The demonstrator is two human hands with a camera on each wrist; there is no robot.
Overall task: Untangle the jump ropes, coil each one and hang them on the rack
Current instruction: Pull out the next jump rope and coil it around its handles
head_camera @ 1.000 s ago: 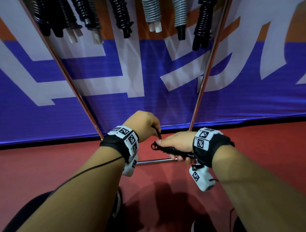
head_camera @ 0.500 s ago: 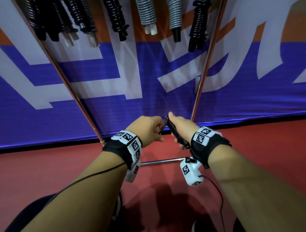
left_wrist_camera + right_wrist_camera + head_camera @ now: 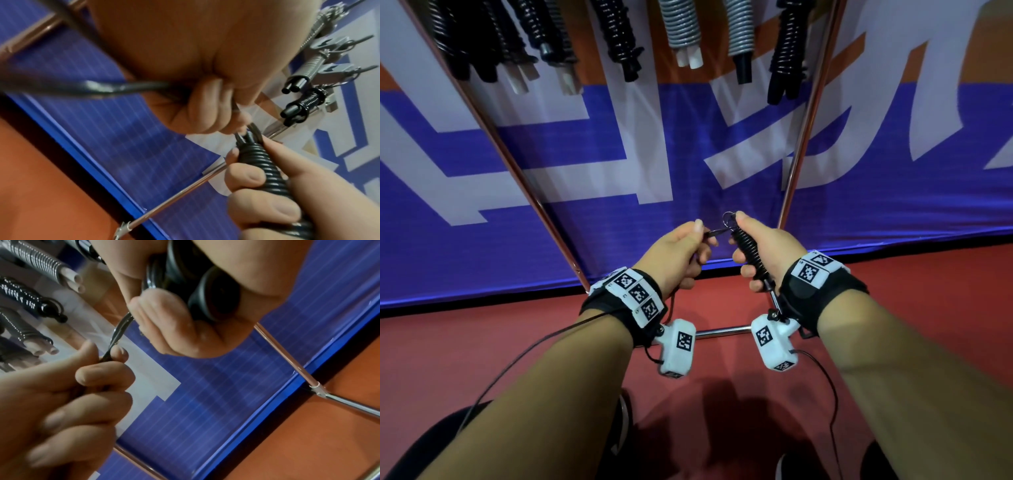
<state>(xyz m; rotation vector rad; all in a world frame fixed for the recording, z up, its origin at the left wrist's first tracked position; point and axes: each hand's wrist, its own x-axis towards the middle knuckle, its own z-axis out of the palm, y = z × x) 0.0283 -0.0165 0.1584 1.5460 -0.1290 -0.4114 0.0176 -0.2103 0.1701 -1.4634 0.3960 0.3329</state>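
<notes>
While right grip (image 3: pixel 763 250) clasps coiled jump rope (image 3: pixel 751 255), left grip (image 3: pixel 681 251) pinches its cord end, both below rack (image 3: pixel 803 113).

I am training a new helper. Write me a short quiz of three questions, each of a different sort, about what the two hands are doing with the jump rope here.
1. True or false: the right hand grips the black coiled jump rope.
2. Multiple choice: the left hand holds
A. a white handle
B. the rope's loose end, pinched
C. the rack pole
3. Short answer: where are the finished bundles?

Key
1. True; its fingers curl round the coil.
2. B; thumb and fingers pinch the thin black cord beside the coil's top.
3. They hang at the top of the head view, between the two copper poles of the rack.
</notes>
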